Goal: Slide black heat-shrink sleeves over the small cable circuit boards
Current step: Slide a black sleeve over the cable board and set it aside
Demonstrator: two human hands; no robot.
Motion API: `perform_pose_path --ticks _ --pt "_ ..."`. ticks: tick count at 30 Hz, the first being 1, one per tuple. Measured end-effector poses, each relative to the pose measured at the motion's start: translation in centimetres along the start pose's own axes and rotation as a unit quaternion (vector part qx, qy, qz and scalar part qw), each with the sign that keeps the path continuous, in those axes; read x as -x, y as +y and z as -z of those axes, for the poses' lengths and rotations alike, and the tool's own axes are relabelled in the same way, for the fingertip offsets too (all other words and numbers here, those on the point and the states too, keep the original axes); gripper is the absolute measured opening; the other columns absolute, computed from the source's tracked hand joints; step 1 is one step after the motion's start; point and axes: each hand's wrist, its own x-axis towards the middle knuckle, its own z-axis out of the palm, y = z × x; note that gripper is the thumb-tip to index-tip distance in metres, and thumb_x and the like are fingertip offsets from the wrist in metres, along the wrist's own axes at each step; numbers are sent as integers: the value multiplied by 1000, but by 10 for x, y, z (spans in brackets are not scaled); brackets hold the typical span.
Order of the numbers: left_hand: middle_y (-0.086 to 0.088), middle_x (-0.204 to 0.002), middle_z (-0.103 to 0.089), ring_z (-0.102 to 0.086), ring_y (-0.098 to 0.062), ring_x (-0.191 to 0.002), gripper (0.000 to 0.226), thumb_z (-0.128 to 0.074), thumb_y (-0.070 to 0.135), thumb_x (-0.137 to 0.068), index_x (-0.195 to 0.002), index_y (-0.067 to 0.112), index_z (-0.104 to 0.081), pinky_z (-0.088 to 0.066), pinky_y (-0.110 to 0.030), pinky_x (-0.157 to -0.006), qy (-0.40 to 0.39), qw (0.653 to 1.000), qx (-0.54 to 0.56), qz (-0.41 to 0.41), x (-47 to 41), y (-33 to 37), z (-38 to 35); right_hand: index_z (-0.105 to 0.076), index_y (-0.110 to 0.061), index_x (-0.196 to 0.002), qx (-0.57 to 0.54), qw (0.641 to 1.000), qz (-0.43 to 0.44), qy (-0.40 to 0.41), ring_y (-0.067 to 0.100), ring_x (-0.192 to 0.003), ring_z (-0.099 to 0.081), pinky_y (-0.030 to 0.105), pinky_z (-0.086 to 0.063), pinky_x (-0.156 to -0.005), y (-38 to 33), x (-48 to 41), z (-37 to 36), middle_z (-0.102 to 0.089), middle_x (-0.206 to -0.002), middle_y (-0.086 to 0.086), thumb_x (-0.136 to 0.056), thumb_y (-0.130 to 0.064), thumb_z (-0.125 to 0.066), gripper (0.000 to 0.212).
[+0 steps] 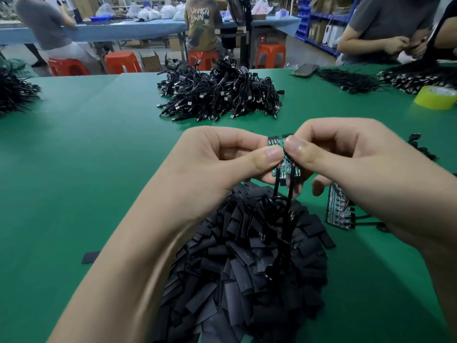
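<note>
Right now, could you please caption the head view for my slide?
Left hand and right hand pinch small green circuit boards, cables dangling, above a pile of black sleeves on the green table.

Green worktop [99, 149] spreads beneath and around the left hand [217, 164]; far beyond it, a long blue-covered table [148, 29] with orange stools [122, 61] on a grey floor [14, 54]; far beyond the right hand [346, 159], blue shelving [324, 18] holding blue bins [303, 13]; light even, indoor.
</note>
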Motion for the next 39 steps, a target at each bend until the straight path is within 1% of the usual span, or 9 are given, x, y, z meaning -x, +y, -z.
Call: perform_pose_path --ticks 7,10,12,19,26,29,31,35,39 --pt "-4 -77 -77 -70 -9 -69 12 -74 18 -80 -89 9 -76 -53 -14 -69 -8 1000 -3 -17 0 1 0 -69 -21 -83 -13 999 25 -20 42 -66 -54 56 -43 -61 1 0 2 -71 -69 -1 -100 -40 -58 28" --pt "-8 -80 -78 -70 -12 -72 15 -73 18 -79 -90 8 -76 -53 -16 -72 -16 1000 13 -17 -1 1 3 -68 -23 -76 -61 997 45 -27 14 -62 -59 25 -45 -65 3 -2 -1 -67 -65 -3 -97 -36 -59 26" --pt "-10 -81 -77 -70 -14 -73 17 -73 18 -78 -90 8 -77 -54 -17 -73 -17 1000 22 -13 -1 0 3 -68 -22 -73 -108 992 46 -38 8 -62 -60 12 -46 -65 4 -2 -1 -67 -65 -2 -94 -31 -59 24" --pt "-13 -83 -77 -70 -15 -73 21 -72 16 -75 -92 4 -77 -56 -19 -74 -29 997 75 8 -1 -3 1 -71 -19 -71 -207 976 10 -70 11 -63 -61 17 -52 -61 5 -2 -1 -70 -76 8 -87 -26 -63 19" --pt "-9 -82 -75 -68 -14 -72 18 -77 17 -78 -92 7 -77 -55 -20 -74 -58 994 91 16 0 -1 1 -72 -21 -73 -238 966 -16 -104 24 -81 -60 21 -53 -65 2 -1 1 -64 -118 36 -86 -34 -66 20" --pt "-7 -81 -75 -67 -13 -72 19 -74 24 -77 -89 10 -78 -54 -21 -75 -65 994 93 5 0 0 2 -73 -22 -72 -245 964 -10 -104 17 -73 -70 22 -56 -66 3 0 10 -74 -85 16 -82 -39 -66 20" --pt "-1 -77 -73 -65 -9 -69 13 -73 25 -79 -83 14 -78 -53 -18 -72 -63 994 90 -7 -1 2 6 -71 -24 -73 -246 966 -3 -79 24 -75 -76 26 -58 -66 5 0 21 -71 -73 3 -85 -41 -68 21" --pt "8 -68 -69 -62 -2 -62 9 -77 27 -78 -73 20 -78 -51 -14 -66 -4 997 78 -16 -1 6 22 -69 -24 -72 -236 972 -21 7 24 -55 -71 25 -56 -53 9 0 42 -68 -65 1 -78 -51 -71 28" --pt "7 -70 -71 -66 -3 -63 13 -85 33 -70 -75 21 -81 -54 -17 -70 33 998 39 -21 0 5 27 -66 -16 -73 -46 993 -80 68 22 -41 -60 24 -48 -44 25 1 49 -64 -56 7 -83 -55 -67 41"
